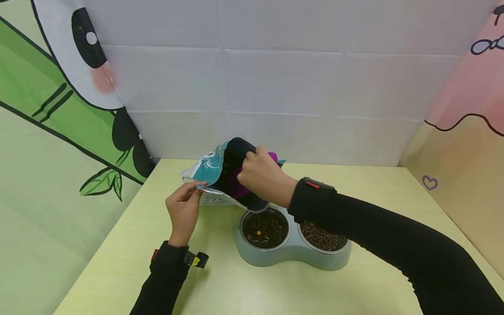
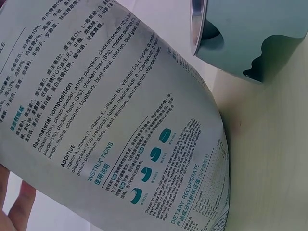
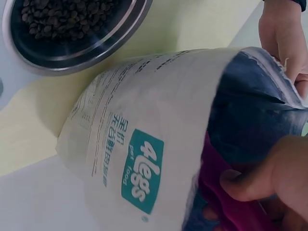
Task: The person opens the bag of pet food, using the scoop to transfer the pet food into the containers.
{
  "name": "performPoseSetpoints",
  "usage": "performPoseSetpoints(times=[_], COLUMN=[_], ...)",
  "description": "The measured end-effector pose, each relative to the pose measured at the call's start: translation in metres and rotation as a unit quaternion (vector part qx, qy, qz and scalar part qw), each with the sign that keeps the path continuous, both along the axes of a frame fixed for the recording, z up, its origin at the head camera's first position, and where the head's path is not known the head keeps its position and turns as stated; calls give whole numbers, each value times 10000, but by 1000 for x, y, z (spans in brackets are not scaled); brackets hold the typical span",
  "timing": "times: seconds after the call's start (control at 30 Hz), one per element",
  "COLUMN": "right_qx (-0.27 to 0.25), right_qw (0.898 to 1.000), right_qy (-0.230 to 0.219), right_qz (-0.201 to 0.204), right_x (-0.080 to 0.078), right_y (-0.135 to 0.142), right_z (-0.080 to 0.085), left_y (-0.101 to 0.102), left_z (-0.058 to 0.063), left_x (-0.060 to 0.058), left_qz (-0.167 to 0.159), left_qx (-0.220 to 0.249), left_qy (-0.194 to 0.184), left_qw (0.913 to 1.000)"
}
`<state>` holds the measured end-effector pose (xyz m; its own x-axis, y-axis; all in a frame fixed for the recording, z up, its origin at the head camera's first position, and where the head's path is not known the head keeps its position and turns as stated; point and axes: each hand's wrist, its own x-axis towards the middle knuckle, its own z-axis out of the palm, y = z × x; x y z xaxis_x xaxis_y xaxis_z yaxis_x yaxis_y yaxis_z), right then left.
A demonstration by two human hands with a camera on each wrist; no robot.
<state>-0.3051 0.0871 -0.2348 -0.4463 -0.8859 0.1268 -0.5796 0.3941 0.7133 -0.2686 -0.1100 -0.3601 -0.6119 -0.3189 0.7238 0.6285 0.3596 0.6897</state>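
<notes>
A pet food bag, teal and white outside and dark inside, leans with its mouth open toward me. My left hand pinches the left edge of its mouth between thumb and fingers. My right hand reaches into the mouth and grips a magenta scoop, its thumb lying along the top. The scoop's far end is hidden in the bag. Printed text covers the bag's side in the left wrist view. Right below the bag's lower lip is the left bowl with brown kibble.
A grey-blue double feeder stands on the pale yellow table. Its right steel bowl holds brown kibble, partly behind my right forearm in the head view. A white cloth wall hangs behind the table; printed cloths flank both sides.
</notes>
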Motion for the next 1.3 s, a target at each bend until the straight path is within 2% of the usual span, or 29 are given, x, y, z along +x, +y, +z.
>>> performPoseSetpoints(times=[0.13, 0.33, 0.53, 0.7, 1.07, 1.17, 1.3], right_qx=[-122, -600, -1192, -1418, -1572, -1579, -1590], right_qw=[9999, 9966, 9896, 9865, 9846, 9845, 9845], right_qy=[-89, -542, -806, -820, -759, -759, -737], right_qz=[-73, -159, 83, 83, 56, 55, 70], right_x=[-1, -4, -3, -2, 6, 11, 16], right_y=[-3, -1, 4, 7, 9, 10, 10], right_z=[-3, -8, -18, -27, -39, -41, -42], left_y=[0, -2, -5, -7, -10, -10, -6], left_z=[1, 2, 1, 0, -1, 2, 13], left_x=[2, 4, 5, 7, 12, 15, 24], left_qz=[-39, -50, -47, -54, -58, -111, -170], left_qx=[-2, -10, 25, 41, 60, 31, -7], left_qy=[26, 28, 41, 34, -5, -48, -102], left_qw=[10000, 10000, 10000, 10000, 10000, 9999, 9998])
